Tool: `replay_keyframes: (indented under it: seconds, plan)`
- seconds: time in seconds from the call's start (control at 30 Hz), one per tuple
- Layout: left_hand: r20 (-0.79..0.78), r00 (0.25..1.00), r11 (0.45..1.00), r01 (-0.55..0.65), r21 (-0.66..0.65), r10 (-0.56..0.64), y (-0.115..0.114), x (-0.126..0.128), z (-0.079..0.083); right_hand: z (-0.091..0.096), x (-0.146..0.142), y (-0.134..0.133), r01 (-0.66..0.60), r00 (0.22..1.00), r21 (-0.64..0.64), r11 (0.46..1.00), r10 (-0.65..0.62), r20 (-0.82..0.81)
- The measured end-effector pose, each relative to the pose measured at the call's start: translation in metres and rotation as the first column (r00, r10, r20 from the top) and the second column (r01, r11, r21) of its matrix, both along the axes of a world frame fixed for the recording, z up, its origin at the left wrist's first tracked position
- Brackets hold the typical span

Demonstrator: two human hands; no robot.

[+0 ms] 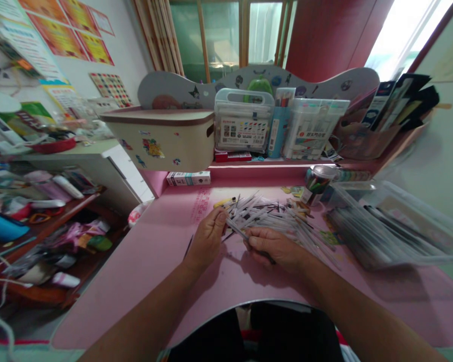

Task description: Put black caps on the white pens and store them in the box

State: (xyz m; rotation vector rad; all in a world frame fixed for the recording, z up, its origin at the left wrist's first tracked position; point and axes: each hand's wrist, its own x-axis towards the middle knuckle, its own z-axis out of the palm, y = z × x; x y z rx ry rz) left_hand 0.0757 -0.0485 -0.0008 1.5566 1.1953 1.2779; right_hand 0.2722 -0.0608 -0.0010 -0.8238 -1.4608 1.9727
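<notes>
i log remotely: left hand [210,231], right hand [274,246], both pinching one slim grey plastic-looking rod [237,229]; handling step, i judge, next needing steadiness.

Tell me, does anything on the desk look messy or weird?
Yes: the pile of thin sticks lies crisscrossed on the desk beyond the hands. That looks messy because the long things in the clear bin lie mostly side by side.

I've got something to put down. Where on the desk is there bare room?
The widest bare patch of the pink desk lies between its left edge and the left forearm. A second lies right of the right forearm, nearer than the clear plastic bin. It's crowded farther back, where a pile of thin sticks spreads toward the drink can and bin.
</notes>
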Motion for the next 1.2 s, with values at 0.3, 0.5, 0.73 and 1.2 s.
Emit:
replay_keyframes:
  seconds: [0.3, 0.5, 0.73, 1.2]
  plan:
    - [0.103, 0.991, 0.989, 0.097, -0.116, -0.085, 0.000, 0.009, 0.001, -0.011, -0.001, 0.006, -0.019, 0.994, -0.069, 0.997, 0.012, -0.109]
    - [0.328, 0.944, 0.930, 0.144, -0.337, -0.027, -0.007, 0.024, 0.004, -0.012, 0.001, 0.016, 0.162, 0.979, 0.103, 0.981, -0.147, -0.139]
    - [0.467, 0.883, 0.882, 0.251, -0.398, -0.040, -0.009, 0.025, -0.013, -0.002, -0.008, 0.006, 0.322, 0.940, 0.521, 0.790, -0.333, -0.076]
    - [0.331, 0.934, 0.961, -0.042, -0.275, 0.135, -0.001, 0.009, 0.015, 0.117, 0.091, -0.031, 0.477, 0.694, 0.754, 0.451, -0.720, -0.008]
